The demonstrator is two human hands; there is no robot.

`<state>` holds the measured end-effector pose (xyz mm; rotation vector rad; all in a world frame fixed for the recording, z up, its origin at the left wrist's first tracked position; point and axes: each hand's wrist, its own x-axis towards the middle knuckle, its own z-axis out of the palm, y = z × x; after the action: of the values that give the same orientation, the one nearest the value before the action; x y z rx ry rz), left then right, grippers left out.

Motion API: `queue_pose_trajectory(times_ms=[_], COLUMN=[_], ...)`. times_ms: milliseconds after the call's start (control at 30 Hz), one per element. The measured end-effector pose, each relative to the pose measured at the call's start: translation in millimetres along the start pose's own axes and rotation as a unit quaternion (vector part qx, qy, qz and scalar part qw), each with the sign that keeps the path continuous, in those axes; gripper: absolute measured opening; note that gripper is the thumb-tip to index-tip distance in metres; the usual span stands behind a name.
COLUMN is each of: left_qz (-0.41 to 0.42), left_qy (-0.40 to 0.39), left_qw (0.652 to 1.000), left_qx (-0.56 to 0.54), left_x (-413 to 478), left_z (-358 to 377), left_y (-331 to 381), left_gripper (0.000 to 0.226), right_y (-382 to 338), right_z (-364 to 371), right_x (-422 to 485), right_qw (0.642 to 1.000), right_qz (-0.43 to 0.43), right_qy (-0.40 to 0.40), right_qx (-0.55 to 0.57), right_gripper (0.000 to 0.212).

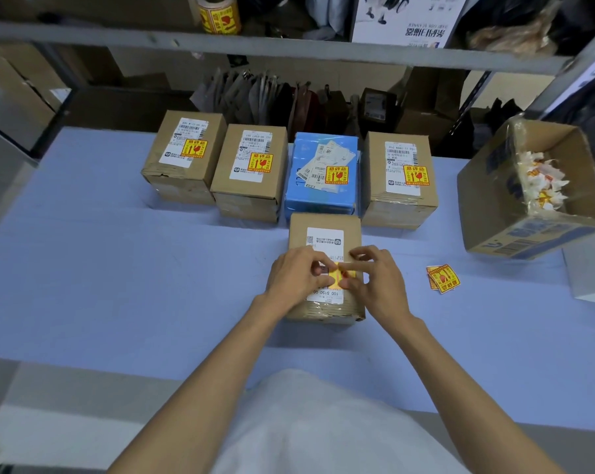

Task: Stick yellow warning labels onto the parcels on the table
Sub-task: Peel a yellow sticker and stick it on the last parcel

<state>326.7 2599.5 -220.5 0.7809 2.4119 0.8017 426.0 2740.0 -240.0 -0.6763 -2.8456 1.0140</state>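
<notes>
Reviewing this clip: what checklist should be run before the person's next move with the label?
1. All back-row parcels labelled: ok, four of four.
2. The yellow label over the front parcel: ok, left hand and right hand pinch it there.
3. Label pressed flat: cannot tell, the hands cover it.
4. More spare labels ready: ok, on the table right of that parcel.
5. The scrap box open nearby: ok.

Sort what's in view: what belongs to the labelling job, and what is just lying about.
Job: left hand, right hand, both on the yellow label; near parcel under it; four labelled parcels behind; spare labels on the table; label roll on the shelf; open carton of scraps, probably.
Lying about: bags behind the table; white printed box on the shelf; brown cartons at left.
</notes>
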Motion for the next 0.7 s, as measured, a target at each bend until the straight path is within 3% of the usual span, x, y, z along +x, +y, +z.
queue_pose_trajectory(times_ms=[367, 467, 700], left_qz=[-0.051, -0.041, -0.033], left_qy=[0.021, 0.026, -0.034], left_qw=[0.998, 0.999, 0.998], left_qx=[0.003, 0.022, 0.034], left_x=[-1, -4, 1], left_z=[-4, 1, -13], left_y=[-2, 0, -1], left_gripper=[0.028, 0.037, 0.038], right_y=[15, 10, 15], right_z=[7, 8, 7], right_x=[-10, -12, -5], right_qw=[0.995, 0.996, 0.995], right_qz=[-0.011, -0.012, 0.012], right_qy=[0.062, 0.055, 0.035], right_qx=[0.075, 0.073, 0.090], right_gripper=[0.024, 0.034, 0.025])
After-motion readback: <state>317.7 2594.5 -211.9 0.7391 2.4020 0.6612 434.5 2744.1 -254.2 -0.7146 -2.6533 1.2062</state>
